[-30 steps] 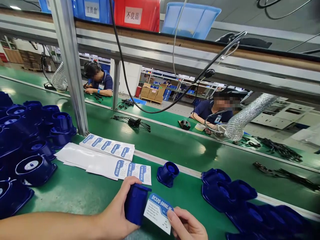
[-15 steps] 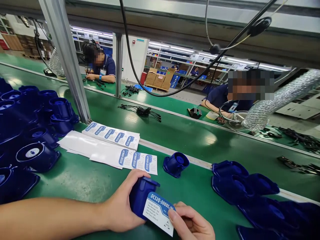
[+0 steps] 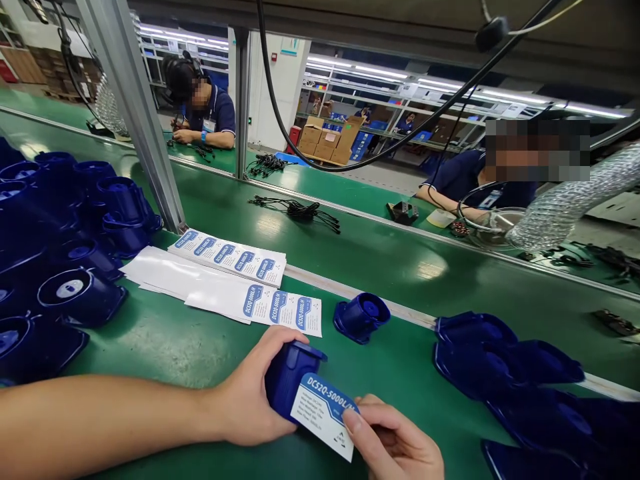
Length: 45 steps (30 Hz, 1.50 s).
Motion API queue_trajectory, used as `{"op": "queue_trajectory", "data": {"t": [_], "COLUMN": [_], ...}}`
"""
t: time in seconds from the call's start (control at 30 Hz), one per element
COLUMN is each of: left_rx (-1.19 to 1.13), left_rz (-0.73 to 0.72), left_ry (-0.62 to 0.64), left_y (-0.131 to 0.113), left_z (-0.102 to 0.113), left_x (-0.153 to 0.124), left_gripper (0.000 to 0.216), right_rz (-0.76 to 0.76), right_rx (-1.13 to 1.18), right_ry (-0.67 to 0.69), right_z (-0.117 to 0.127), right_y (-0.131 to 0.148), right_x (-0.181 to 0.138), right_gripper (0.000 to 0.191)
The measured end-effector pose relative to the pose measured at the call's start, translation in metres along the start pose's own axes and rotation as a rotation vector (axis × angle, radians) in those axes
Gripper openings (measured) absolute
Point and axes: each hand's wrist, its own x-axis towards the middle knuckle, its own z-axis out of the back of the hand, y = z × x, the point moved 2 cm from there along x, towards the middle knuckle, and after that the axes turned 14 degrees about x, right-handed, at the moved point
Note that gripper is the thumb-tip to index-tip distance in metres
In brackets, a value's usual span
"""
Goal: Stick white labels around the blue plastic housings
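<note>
My left hand (image 3: 250, 397) is wrapped round a dark blue plastic housing (image 3: 289, 375) held just above the green bench. My right hand (image 3: 395, 443) pinches a white and blue label (image 3: 324, 415) reading DC52Q-5000L, whose left part lies against the side of that housing. Sheets of the same labels (image 3: 227, 280) lie on the bench behind my hands. A single blue housing (image 3: 361, 317) stands just right of the sheets.
Piles of blue housings sit at the left (image 3: 60, 247) and at the right (image 3: 520, 387). A metal post (image 3: 135, 113) rises at the back left. Beyond it runs a green conveyor belt (image 3: 400, 267) with black cables (image 3: 300, 212). Two other people work on its far side.
The view has tilted down and things have slid up and right in the picture. The label has come closer against the housing's side. Both hands keep their hold.
</note>
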Motion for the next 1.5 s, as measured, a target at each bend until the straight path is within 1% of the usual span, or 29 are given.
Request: {"op": "queue_trajectory", "data": {"t": [0.3,0.5,0.73,0.93,1.17,1.5], "left_rx": [-0.003,-0.012,0.004,0.007,0.010,0.018], "left_rz": [0.008,0.001,-0.008,-0.023,-0.013,-0.019], "left_ry": [0.020,0.017,0.015,0.018,0.012,0.010], "left_y": [0.0010,0.0007,0.0015,0.0000,0.0027,0.0040], "left_z": [0.0008,0.0016,0.0013,0.0009,0.0009,0.0009], "left_x": [0.0008,0.0004,0.0010,0.0012,0.0006,-0.0004], "left_gripper": [0.083,0.081,0.085,0.081,0.079,0.082], "right_rz": [-0.003,0.010,0.005,-0.004,-0.015,-0.043], "right_rx": [-0.004,0.000,0.000,0.001,0.013,-0.008], "right_ry": [0.024,0.032,0.040,0.064,0.055,0.035], "right_z": [-0.0005,-0.0021,-0.0041,-0.0039,-0.0036,-0.0053], "right_y": [0.0042,0.0024,0.0044,0.0054,0.0051,0.0071], "right_x": [-0.0023,-0.0010,-0.0006,-0.0016,-0.0025,-0.0023], "right_gripper": [0.012,0.013,0.011,0.008,0.009,0.014]}}
